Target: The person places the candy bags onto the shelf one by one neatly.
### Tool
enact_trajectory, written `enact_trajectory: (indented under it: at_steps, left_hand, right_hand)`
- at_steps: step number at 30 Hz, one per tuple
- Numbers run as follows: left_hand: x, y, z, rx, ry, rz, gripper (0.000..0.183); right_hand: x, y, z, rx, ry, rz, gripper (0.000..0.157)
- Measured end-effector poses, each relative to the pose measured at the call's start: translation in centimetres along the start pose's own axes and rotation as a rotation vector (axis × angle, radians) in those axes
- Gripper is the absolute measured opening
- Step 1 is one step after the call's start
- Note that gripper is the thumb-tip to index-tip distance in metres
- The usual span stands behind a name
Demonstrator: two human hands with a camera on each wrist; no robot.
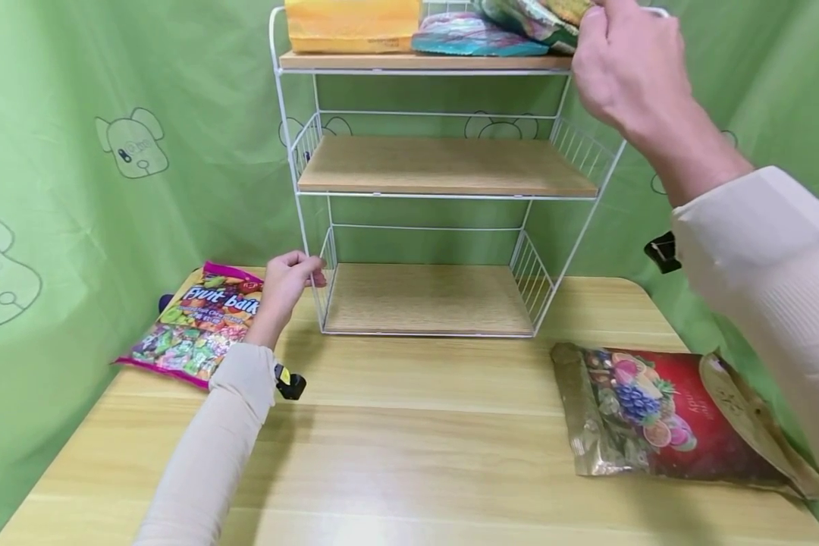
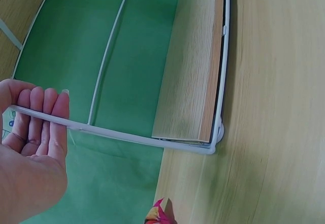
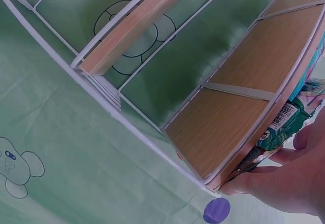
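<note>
A white wire rack [image 1: 375, 196] with wooden shelves stands upright on the table. My left hand [image 1: 288, 284] is at its left front post, low down; in the left wrist view the fingers curl round the white metal post [image 2: 117, 134]. Up at the right end of the top shelf [image 1: 423, 63], my right hand [image 1: 631, 68] grips a green and yellow plastic bag [image 1: 532, 19]. The right wrist view shows the bag's dark green side with a barcode [image 3: 283, 117], over the shelf edge, with the right hand [image 3: 289, 183] against it. The bag's upper part is out of the head view.
On the top shelf are an orange package [image 1: 355, 26] and a teal and pink packet [image 1: 474, 34]. A Fruit candy bag [image 1: 201, 322] lies left of the rack. At the right lies a red and gold candy bag [image 1: 655, 409]. Green curtains [image 1: 198, 114] surround the wooden table [image 1: 409, 425].
</note>
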State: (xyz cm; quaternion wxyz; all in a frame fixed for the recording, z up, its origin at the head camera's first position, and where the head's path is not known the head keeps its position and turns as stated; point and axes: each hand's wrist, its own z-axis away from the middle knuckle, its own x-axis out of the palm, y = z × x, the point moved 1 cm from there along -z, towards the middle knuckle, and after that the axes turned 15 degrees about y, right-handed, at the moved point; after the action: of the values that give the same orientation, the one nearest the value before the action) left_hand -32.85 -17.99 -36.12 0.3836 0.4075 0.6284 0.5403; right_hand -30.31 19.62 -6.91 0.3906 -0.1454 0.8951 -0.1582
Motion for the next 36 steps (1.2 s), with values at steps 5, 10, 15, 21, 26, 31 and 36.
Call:
enact_trajectory:
  at_steps: [5,10,15,21,26,31,36]
  left_hand:
    - [-0.1,0.0,-0.1,0.002,0.004,-0.013,0.014]
    - [-0.1,0.4,0.3,0.002,0.002,-0.01,0.014]
    - [0.1,0.2,0.3,0.011,0.015,-0.009,0.014]
    - [0.2,-0.4,-0.1,0.025,0.026,0.004,0.015]
    - [0.2,-0.4,0.0,0.032,0.027,0.012,0.017]
    - [0.2,-0.3,0.1,0.033,0.03,0.008,0.017]
    - [0.2,-0.3,-0.1,0.034,0.03,0.011,0.017]
  right_hand:
    - [0.1,0.0,0.1,-0.015,-0.008,-0.007,0.056]
    - [0.1,0.0,0.4,-0.024,0.001,-0.017,0.055]
    - [0.3,0.5,0.4,-0.012,0.031,-0.041,0.054]
    - [-0.1,1.0,0.4,0.042,0.088,-0.062,0.052]
    - [-1.0,1.5,0.6,0.062,0.129,-0.118,0.046]
    - [-1.7,1.9,1.3,0.077,0.185,-0.168,0.042]
    - [-2.0,2.5,2.0,0.091,0.296,-0.258,0.035]
